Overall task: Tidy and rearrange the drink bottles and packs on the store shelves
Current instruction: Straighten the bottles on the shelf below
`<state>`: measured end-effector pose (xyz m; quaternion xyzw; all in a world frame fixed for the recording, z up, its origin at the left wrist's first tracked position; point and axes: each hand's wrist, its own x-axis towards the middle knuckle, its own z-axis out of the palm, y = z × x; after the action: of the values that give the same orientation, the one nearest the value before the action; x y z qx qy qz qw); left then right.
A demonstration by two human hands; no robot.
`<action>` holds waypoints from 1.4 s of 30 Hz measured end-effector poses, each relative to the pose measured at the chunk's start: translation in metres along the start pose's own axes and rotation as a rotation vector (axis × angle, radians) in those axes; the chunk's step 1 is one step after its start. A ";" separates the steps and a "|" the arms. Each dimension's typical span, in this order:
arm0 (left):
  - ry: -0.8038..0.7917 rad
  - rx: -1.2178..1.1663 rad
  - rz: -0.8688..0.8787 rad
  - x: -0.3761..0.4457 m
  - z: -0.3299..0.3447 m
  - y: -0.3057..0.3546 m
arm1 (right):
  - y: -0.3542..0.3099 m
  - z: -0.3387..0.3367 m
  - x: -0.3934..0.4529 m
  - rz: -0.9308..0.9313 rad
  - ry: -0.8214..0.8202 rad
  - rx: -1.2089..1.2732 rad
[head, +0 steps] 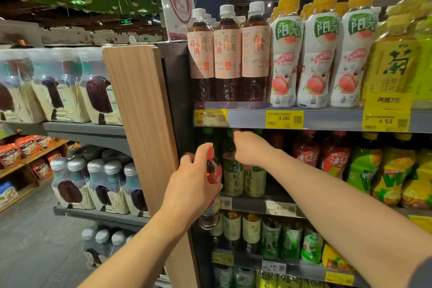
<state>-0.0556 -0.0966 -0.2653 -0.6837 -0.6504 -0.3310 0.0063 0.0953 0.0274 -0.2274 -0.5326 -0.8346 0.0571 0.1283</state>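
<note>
Bottles fill a store shelving unit in rows, and a person's two bare arms reach toward its left end. The left hand (191, 182) grips a red-capped bottle (211, 184) of reddish drink around its upper body, holding it upright in the air just in front of the shelf edge (254, 204), beside a wooden end panel (145, 124). The right hand (251, 147) reaches into the second shelf with fingers curled around the neck of a green tea bottle (232, 175); whether it is truly gripped I cannot tell. A second green tea bottle (254, 180) stands touching it on the right, and red tea bottles (320, 154) stand farther right on the same shelf. On the shelf above, brown tea bottles (226, 54) with pink labels stand beside white peach bottles (320, 54), over yellow price tags (284, 119).
</note>
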 end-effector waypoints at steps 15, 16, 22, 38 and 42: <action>-0.003 -0.084 0.109 0.016 0.004 0.022 | 0.025 -0.016 -0.030 -0.052 0.106 0.183; 0.000 -0.089 0.126 0.018 0.005 0.026 | 0.032 -0.016 -0.039 -0.049 0.130 0.263; 0.000 -0.143 0.270 0.028 0.021 0.062 | 0.096 -0.019 -0.087 0.109 0.271 0.516; 0.179 0.122 0.413 0.052 0.101 0.123 | 0.195 -0.059 -0.171 0.280 0.463 0.427; 0.198 0.195 0.373 0.056 0.112 0.130 | 0.210 -0.065 -0.178 0.285 0.432 0.415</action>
<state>0.1068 -0.0180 -0.2722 -0.7523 -0.5380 -0.3251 0.1972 0.3679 -0.0467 -0.2406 -0.6065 -0.6757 0.1292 0.3986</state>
